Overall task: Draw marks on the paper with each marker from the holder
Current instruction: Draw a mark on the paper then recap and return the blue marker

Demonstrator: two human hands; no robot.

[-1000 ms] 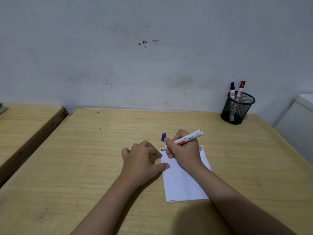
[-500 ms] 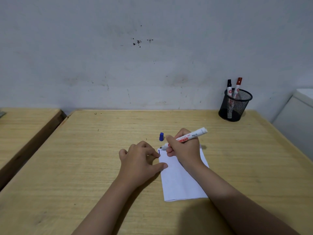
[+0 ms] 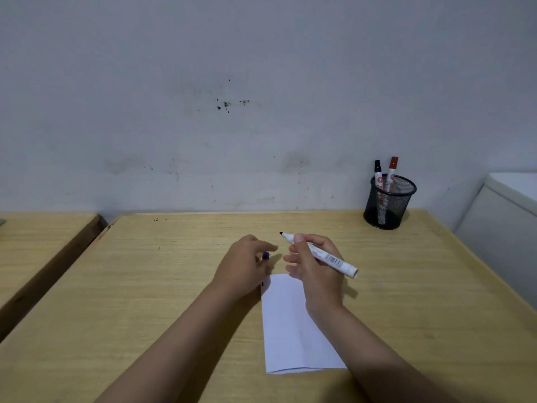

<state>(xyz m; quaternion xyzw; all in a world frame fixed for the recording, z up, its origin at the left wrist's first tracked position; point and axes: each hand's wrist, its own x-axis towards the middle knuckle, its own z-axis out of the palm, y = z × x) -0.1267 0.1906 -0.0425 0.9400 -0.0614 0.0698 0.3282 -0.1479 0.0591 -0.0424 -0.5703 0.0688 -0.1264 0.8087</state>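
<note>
A white paper (image 3: 290,324) lies on the wooden desk (image 3: 145,286), with a small dark mark (image 3: 263,284) at its upper left edge. Above the paper's top end, my right hand (image 3: 313,269) holds an uncapped white marker (image 3: 328,257), its dark tip pointing up and left, off the sheet. Left of it, the fingers of my left hand (image 3: 247,266) pinch the blue cap (image 3: 265,255), which is mostly hidden. A black mesh holder (image 3: 389,205) at the desk's back right contains a black-capped marker (image 3: 377,173) and a red-capped marker (image 3: 392,170).
A second wooden desk (image 3: 35,237) stands to the left across a narrow gap. A white cabinet (image 3: 505,222) stands at the right edge. The grey wall (image 3: 261,112) runs just behind the desk.
My right hand has lifted the marker off the paper and turned its tip upward. My left hand left the paper's edge and moved up to the blue cap.
</note>
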